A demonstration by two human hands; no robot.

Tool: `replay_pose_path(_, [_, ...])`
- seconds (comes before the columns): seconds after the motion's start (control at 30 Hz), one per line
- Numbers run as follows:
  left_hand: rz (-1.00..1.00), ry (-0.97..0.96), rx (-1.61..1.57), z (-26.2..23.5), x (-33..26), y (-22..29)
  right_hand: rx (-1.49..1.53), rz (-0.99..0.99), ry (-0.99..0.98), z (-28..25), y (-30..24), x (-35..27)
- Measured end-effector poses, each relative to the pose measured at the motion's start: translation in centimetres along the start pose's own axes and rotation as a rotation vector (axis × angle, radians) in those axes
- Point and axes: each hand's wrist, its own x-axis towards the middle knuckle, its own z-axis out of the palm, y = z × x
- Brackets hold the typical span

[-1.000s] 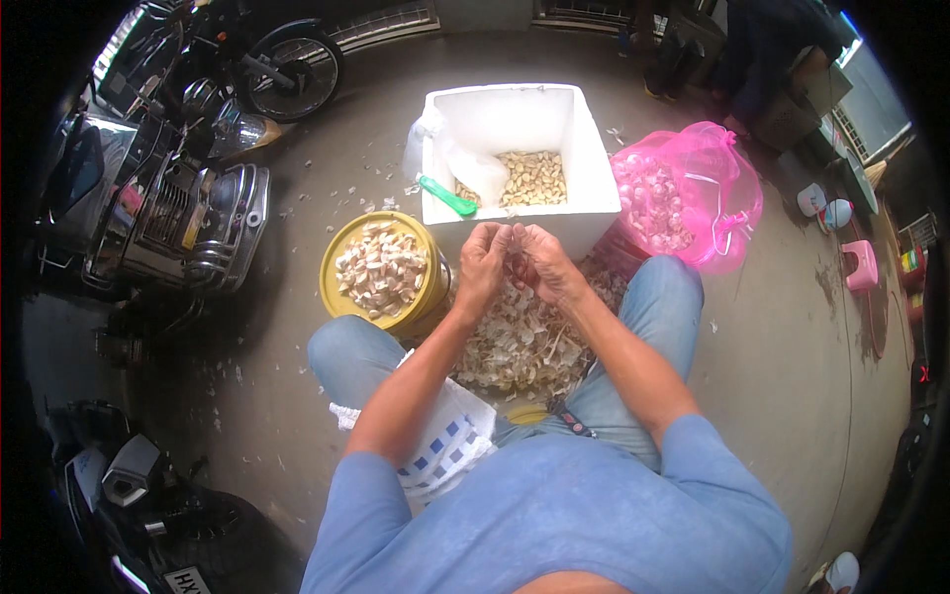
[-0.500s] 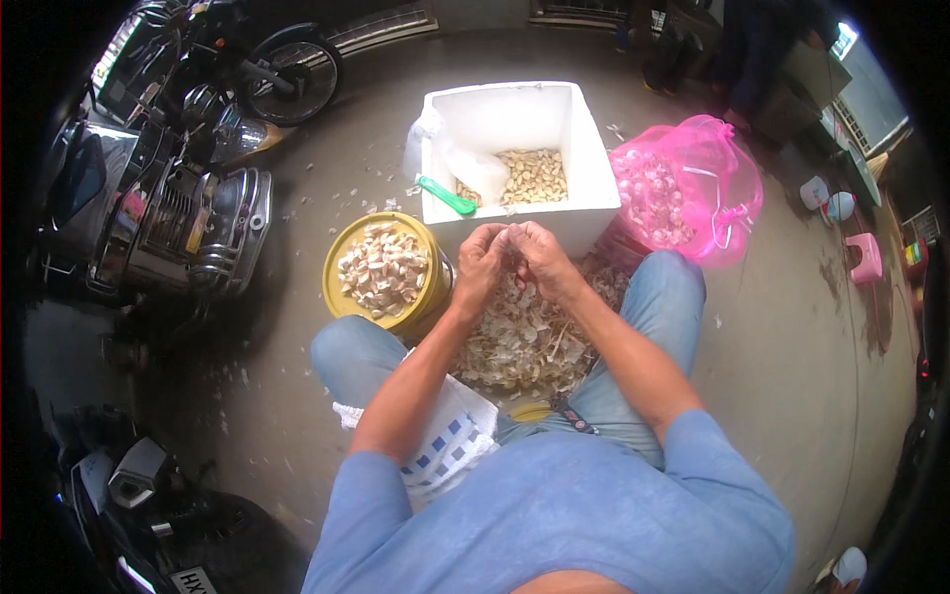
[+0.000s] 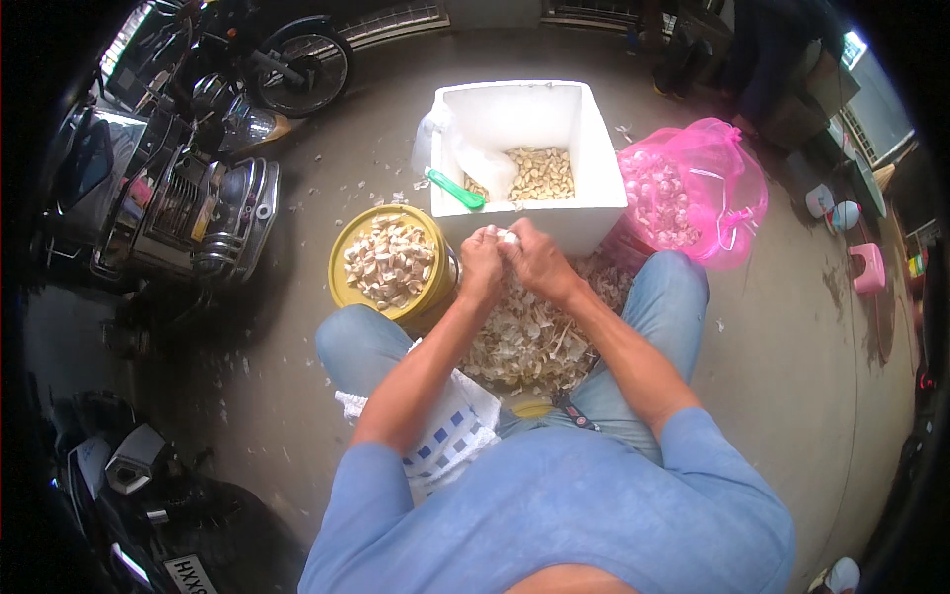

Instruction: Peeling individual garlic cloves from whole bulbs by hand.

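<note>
Left hand (image 3: 482,262): nearly closed, the clove (image 3: 508,237) pinched at its fingertips
Right hand (image 3: 541,259): curled in from the other side, the clove apparently gripped here too; exact finger placing cannot be told
Clove: held up at the near side of the box (image 3: 586,226), by the skins (image 3: 534,346)
Feel: judged light and firm, easily bruised, slippery where bared
Hold: best taken at the plump middle, pressed gently

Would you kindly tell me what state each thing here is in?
Left hand: closed on a whitish piece
Right hand: closed on it
White box: open, partly filled
Yellow bucket: heaped with cloves
Pink mesh bag: partly full
Green tool: lying across box corner
Cloth: draped over left leg
Peelings: loosely heaped
Motorbike: parked
</note>
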Motion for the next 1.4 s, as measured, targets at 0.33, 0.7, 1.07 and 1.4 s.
replay_pose_path(0.33, [-0.138,-0.172,0.007,-0.2,-0.2,2.6,0.053,0.173,-0.207,-1.2,2.0,1.2])
replay_pose_path(0.7, [-0.007,-0.305,0.2,0.6,-0.7,3.8,0.479,0.328,-0.104,-3.0,1.2,1.3])
replay_pose_path(1.07, [0.134,-0.194,0.35,1.2,-2.1,3.7,0.407,0.338,-0.154,-2.4,0.8,0.6])
replay_pose_path(1.4, [-0.118,-0.197,-0.016,0.1,-0.5,2.0,0.469,0.304,-0.145,-1.4,1.3,0.6])
